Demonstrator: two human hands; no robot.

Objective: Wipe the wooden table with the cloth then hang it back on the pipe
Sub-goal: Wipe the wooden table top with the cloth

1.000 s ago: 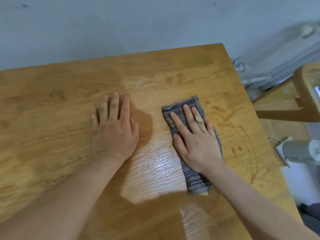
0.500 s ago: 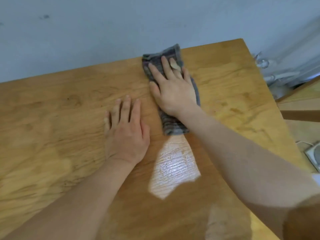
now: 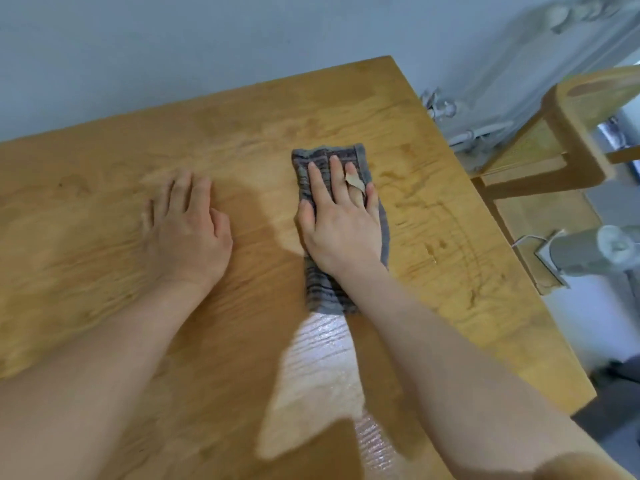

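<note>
A folded grey striped cloth (image 3: pixel 323 292) lies flat on the wooden table (image 3: pixel 104 188), right of centre. My right hand (image 3: pixel 341 220) presses down on it with flat, spread fingers; a plaster wraps one finger. My left hand (image 3: pixel 188 233) rests flat on the bare wood to the left of the cloth, holding nothing. A shiny damp streak (image 3: pixel 318 368) runs from the cloth's near end towards me. Pale pipes (image 3: pixel 485 133) show past the table's right edge, against the wall.
A grey wall runs behind the table's far edge. To the right stand a wooden chair (image 3: pixel 571 109) and a grey cylindrical appliance (image 3: pixel 588 251) with a white cable, over a wooden floor.
My right hand pushed the cloth up to the table's far edge, then drew it back towards me. My left hand stayed flat on the wood.
</note>
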